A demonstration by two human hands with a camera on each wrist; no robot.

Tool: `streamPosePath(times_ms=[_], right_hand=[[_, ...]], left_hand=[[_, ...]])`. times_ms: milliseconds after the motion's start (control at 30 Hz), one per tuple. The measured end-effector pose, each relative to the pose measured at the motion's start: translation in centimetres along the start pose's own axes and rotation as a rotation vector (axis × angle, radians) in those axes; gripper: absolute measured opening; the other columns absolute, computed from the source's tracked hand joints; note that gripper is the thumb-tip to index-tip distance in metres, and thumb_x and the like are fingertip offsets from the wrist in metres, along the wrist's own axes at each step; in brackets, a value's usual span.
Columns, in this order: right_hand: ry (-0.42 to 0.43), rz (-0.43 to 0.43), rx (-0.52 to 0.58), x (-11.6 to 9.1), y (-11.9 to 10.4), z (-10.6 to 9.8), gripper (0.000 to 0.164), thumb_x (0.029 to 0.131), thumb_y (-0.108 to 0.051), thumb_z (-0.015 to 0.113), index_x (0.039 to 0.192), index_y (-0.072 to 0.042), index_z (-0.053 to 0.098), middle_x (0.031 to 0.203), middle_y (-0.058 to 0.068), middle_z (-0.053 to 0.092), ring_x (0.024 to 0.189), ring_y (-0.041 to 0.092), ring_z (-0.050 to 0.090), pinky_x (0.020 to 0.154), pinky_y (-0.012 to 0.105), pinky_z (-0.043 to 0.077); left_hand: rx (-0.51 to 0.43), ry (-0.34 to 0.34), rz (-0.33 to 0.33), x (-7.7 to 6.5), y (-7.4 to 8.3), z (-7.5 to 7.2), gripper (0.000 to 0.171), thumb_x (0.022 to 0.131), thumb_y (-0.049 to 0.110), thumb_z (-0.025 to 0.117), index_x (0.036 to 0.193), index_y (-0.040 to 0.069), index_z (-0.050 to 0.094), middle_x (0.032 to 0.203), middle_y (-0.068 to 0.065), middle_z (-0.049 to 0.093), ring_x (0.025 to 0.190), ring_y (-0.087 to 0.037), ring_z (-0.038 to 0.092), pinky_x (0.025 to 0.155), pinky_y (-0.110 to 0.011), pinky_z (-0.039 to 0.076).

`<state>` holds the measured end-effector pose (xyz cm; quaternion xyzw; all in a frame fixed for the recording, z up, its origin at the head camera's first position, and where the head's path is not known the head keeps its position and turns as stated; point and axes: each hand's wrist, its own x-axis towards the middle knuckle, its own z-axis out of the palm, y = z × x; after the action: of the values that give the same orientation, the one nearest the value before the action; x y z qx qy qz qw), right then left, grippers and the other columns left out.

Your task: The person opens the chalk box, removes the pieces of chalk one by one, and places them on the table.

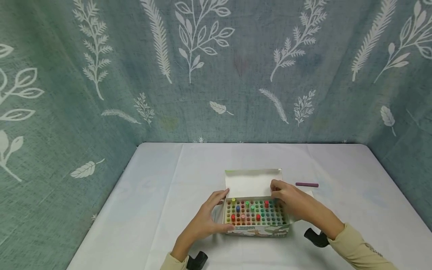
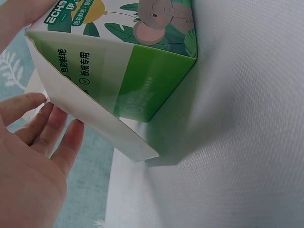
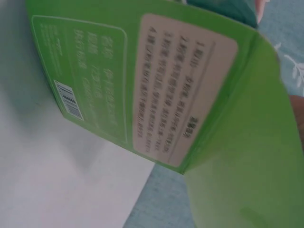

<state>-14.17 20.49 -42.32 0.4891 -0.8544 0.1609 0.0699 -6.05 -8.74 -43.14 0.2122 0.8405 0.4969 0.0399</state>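
A white and green chalk box (image 1: 260, 230) stands on the table, its white lid (image 1: 251, 183) raised at the back. Several coloured chalk sticks, such as a red one (image 1: 258, 217) and a blue one (image 1: 237, 208), poke up from its rows of holes. My left hand (image 1: 206, 219) holds the box's left end, thumb at the front corner and fingers toward the back. In the left wrist view those fingertips touch the side flap (image 2: 95, 111). Above the back right holes is my right hand (image 1: 295, 200), fingers curled toward the thumb by the lid's edge; what lies between them is hidden.
A purple chalk stick (image 1: 307, 184) lies on the white tablecloth (image 1: 162, 210), behind and right of the box. Another side flap (image 3: 251, 161) sticks out from the box's right end. A patterned curtain (image 1: 216, 93) hangs behind and beside the table.
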Motion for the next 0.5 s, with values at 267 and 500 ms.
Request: streamPosePath(times_ms=[267,500], right_hand=[[-0.002,-0.016,0.095,-0.18,0.64,-0.26,0.024,0.075,0.016,0.069,0.081,-0.007,0.069,0.089,0.000,0.051,0.076,0.011,0.051,0.062,0.022,0.050],[0.037,-0.032,0.066,-0.20,0.90,-0.24,0.022,0.073,0.013,0.073,0.081,-0.007,0.070,0.086,0.001,0.055,0.075,0.012,0.055,0.062,0.021,0.051]], left_hand=[[0.007,0.007,0.025,0.12,-0.02,0.22,0.093,0.073,0.014,0.083,0.147,0.002,0.030,0.142,-0.017,0.036,0.126,-0.034,0.040,0.100,-0.056,0.039],[-0.001,0.009,0.010,0.32,0.36,0.16,0.092,0.073,0.012,0.083,0.147,0.001,0.030,0.142,-0.018,0.036,0.128,-0.036,0.039,0.101,-0.056,0.038]])
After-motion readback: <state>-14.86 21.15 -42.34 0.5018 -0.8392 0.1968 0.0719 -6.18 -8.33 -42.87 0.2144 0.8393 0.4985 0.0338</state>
